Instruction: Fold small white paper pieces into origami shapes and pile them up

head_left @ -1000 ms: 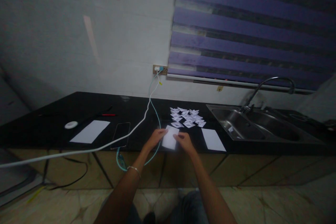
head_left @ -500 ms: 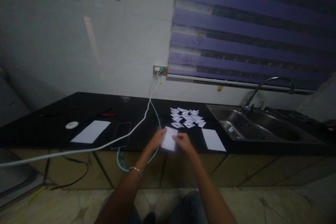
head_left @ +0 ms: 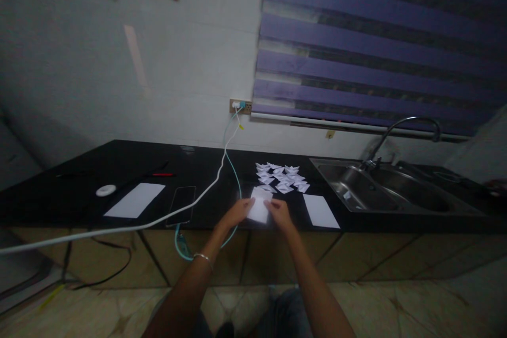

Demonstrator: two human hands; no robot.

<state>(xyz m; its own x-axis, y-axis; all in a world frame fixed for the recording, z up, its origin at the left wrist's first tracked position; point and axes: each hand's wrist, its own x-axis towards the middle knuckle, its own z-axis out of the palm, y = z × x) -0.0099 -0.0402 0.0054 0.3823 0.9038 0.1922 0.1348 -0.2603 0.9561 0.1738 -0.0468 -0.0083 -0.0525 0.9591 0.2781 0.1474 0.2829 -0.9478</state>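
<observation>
A small white sheet of paper (head_left: 259, 211) is held at the counter's front edge between my two hands. My left hand (head_left: 240, 211) pinches its left side, with a bracelet on that wrist. On the opposite side, my right hand (head_left: 279, 211) grips the sheet with thumb and fingers. Just beyond it, several folded white paper boats (head_left: 284, 177) stand close together in rows. Flat white paper (head_left: 320, 211) lies to the right of my right hand, and more white paper (head_left: 135, 200) lies farther off on the left.
A phone (head_left: 182, 205) lies left of my hands, crossed by a white cable (head_left: 198, 198) running from the wall outlet (head_left: 240, 106). A white ring-shaped roll (head_left: 105, 190) and a red pen-like object (head_left: 162, 175) are at the left. The steel sink (head_left: 356, 190) with its faucet (head_left: 396, 125) is at the right.
The sheet has shifted slightly right and away from me and is turned differently. My left hand has come in alongside it, and both hands now pinch its upper sides.
</observation>
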